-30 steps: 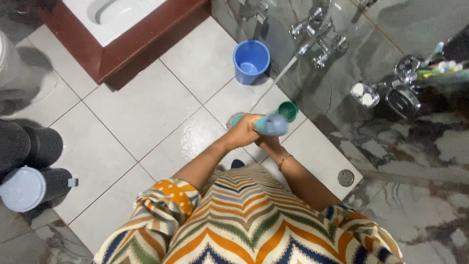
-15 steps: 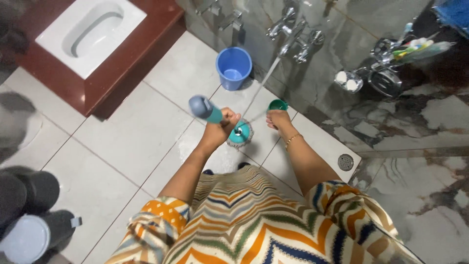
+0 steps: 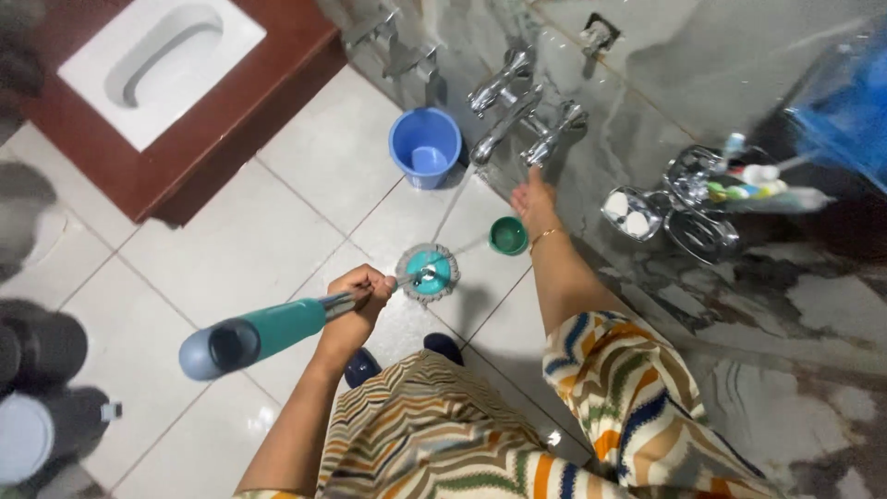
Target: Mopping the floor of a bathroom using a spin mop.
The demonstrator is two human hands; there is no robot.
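Note:
My left hand (image 3: pixel 353 298) grips the metal shaft of a mop whose teal and grey handle (image 3: pixel 249 336) points toward the camera. Its round teal and grey head (image 3: pixel 428 273) rests on the wet white floor tiles (image 3: pixel 231 249). A thin stream of water falls from the chrome wall tap (image 3: pixel 504 125) toward the mop head. My right hand (image 3: pixel 535 201) reaches up to the tap's right valve handle (image 3: pixel 554 139), fingers apart, just below it. A small green cup (image 3: pixel 508 236) stands on the floor beside the mop head.
A blue bucket (image 3: pixel 424 147) stands under the tap by the marble wall. A white squat toilet (image 3: pixel 157 57) in a dark red raised platform is at top left. A chrome soap rack with toothbrushes (image 3: pixel 702 189) hangs at right. Dark bins (image 3: pixel 37 388) stand at the left edge.
My left hand has tilted the mop handle down to the left and slid the head a little left. My right hand has risen from the green cup to the tap valve.

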